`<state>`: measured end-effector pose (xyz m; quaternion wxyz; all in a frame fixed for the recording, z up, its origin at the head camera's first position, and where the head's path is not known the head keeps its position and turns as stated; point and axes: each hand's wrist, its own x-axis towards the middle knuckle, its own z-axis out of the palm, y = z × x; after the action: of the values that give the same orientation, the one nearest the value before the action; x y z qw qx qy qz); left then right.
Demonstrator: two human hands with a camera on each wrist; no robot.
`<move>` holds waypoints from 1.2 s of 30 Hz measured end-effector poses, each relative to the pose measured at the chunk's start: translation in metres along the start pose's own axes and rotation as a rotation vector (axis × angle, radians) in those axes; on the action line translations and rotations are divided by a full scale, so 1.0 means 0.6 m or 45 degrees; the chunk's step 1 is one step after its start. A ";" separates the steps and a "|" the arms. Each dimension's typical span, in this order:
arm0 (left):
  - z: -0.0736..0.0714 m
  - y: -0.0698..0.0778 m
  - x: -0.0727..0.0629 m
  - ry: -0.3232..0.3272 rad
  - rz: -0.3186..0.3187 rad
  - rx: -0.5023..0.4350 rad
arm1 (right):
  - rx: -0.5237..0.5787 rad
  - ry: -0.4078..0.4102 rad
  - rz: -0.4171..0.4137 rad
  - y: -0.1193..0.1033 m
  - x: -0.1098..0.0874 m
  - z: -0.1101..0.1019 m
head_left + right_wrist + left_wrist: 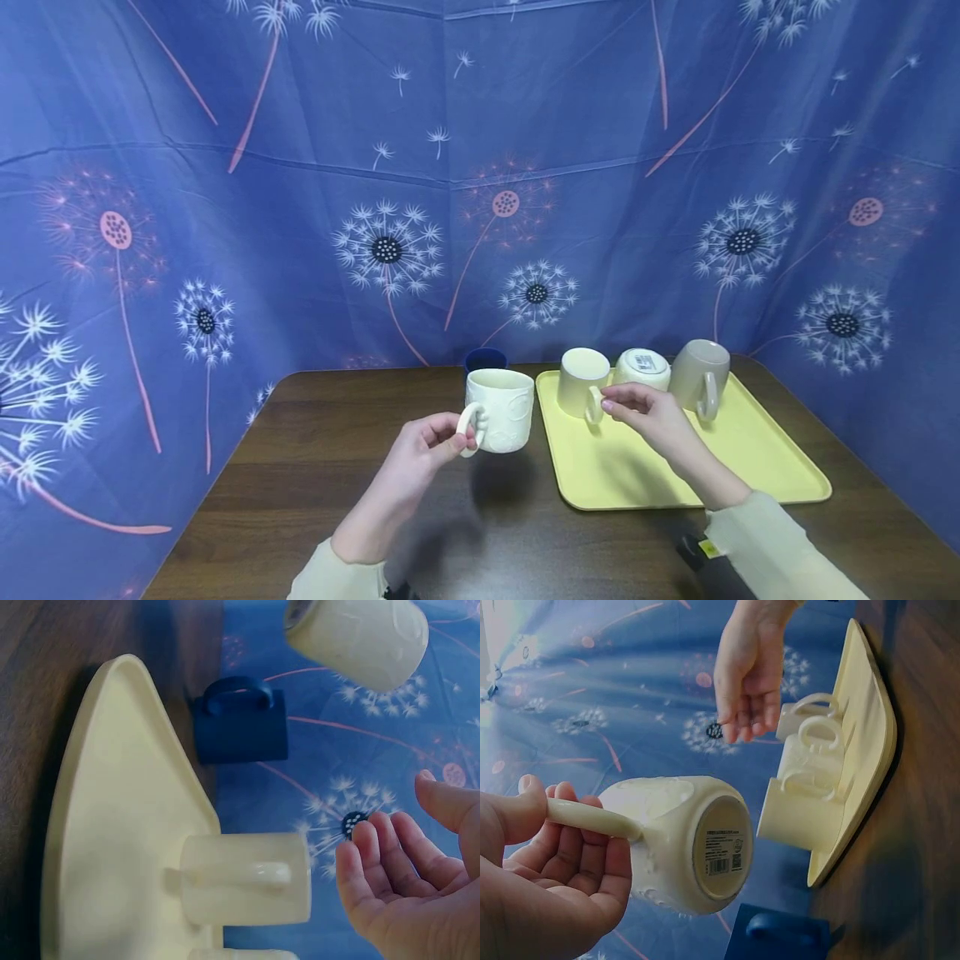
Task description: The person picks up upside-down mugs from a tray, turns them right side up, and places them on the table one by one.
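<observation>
Pinching its handle (585,816), the left grip (422,450) holds the white mug (507,417) rightward.

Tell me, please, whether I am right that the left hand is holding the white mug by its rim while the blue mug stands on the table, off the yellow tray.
Not quite: the left hand holds the white mug by its handle, not its rim, as the left wrist view shows. The blue mug does stand on the table, off the yellow tray.

L hand (422,450) pinching; R hand (654,417) loosely curved.
</observation>
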<state>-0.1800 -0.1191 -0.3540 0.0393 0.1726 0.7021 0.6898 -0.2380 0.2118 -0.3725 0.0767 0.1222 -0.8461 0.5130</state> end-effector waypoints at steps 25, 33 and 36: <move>-0.049 -0.028 0.043 0.435 0.075 0.013 | 0.029 -0.008 0.172 0.077 0.036 0.021; -0.066 -0.049 0.060 0.510 0.103 0.031 | 0.048 -0.034 0.204 0.095 0.042 0.026; -0.071 -0.056 0.066 0.539 0.103 0.034 | 0.063 -0.061 0.190 0.098 0.045 0.028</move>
<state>-0.2361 -0.1478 -0.3777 -0.1389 0.0524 0.6963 0.7023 -0.2807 0.2197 -0.4234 0.0151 0.0729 -0.8415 0.5351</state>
